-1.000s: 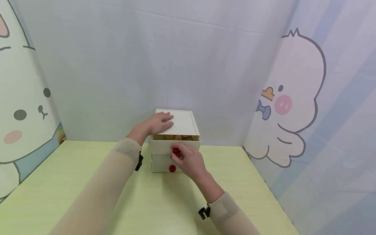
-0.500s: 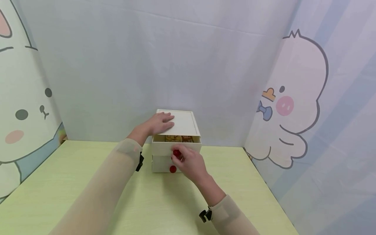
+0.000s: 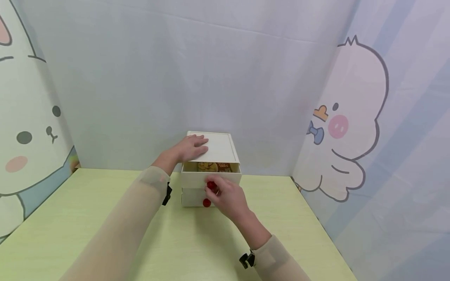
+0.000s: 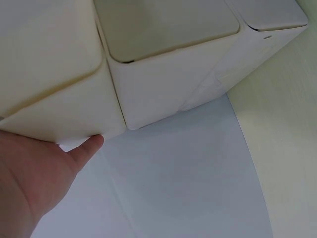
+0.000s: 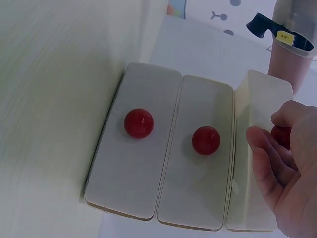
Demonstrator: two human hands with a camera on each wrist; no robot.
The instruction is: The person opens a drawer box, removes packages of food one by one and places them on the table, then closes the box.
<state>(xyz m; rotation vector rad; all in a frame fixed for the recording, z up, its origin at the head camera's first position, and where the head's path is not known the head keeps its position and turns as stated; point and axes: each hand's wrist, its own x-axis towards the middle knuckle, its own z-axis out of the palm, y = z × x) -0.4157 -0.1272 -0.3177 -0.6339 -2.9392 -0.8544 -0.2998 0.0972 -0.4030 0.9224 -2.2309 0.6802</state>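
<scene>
A small white drawer cabinet (image 3: 221,145) stands at the back of the table. On its top lies my left hand (image 3: 190,148), fingers spread and palm down; in the left wrist view its thumb (image 4: 89,150) touches the cabinet. My right hand (image 3: 230,196) pinches the red knob (image 3: 211,185) of the top drawer (image 3: 192,180), which is pulled partly out. Inside that drawer a yellow-and-brown printed packet (image 3: 208,166) shows; its lower part is hidden. The right wrist view shows the same knob (image 5: 281,137) between thumb and fingers.
Two lower drawers are closed, with a red knob (image 5: 206,140) on the middle one and another red knob (image 5: 138,123) on the bottom one. The cabinet rests on a pale green table (image 3: 172,242), near a light curtain (image 3: 140,86) with cartoon animals at the sides.
The top drawer has slid a little farther out toward me, with my right hand on its knob. More of the packet inside shows. My left hand has stayed on the cabinet top.
</scene>
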